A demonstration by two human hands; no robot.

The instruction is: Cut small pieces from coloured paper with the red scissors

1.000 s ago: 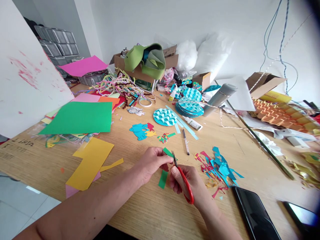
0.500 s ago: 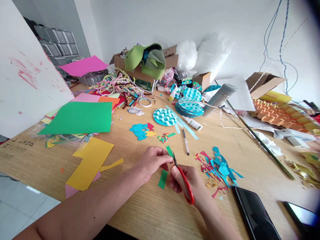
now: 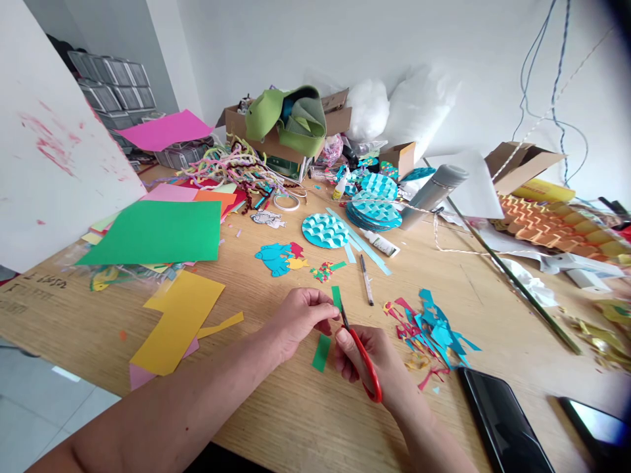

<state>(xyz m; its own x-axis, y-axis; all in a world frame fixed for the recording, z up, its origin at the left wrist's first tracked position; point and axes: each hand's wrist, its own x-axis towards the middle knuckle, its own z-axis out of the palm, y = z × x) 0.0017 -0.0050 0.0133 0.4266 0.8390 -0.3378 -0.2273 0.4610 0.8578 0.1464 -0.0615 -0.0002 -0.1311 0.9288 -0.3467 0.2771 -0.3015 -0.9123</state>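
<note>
My left hand [image 3: 308, 317] pinches a small green paper strip [image 3: 336, 296], whose upper end sticks up past the fingertips. In my right hand [image 3: 367, 358] are red-handled scissors [image 3: 369, 371], their dark blades at the strip beside my left fingertips. Whether the blades are parted is hard to make out. Below the hands, another green paper piece [image 3: 321, 353] lies on the table. Farther back are blue, red and yellow fish cutouts [image 3: 276, 259] and a little heap of coloured paper bits [image 3: 323, 271].
Paper scraps [image 3: 438, 328] and a black phone [image 3: 503, 420] lie to the right. A pen [image 3: 367, 280], a glue bottle [image 3: 382, 243] and a blue scalloped disc [image 3: 325, 230] sit beyond the hands. Green [image 3: 158, 230] and yellow paper [image 3: 180, 315] are on the left. A grey bottle [image 3: 434, 194] stands behind.
The green strip in my left hand has turned more upright at the scissor blades. Both hands stay almost in place.
</note>
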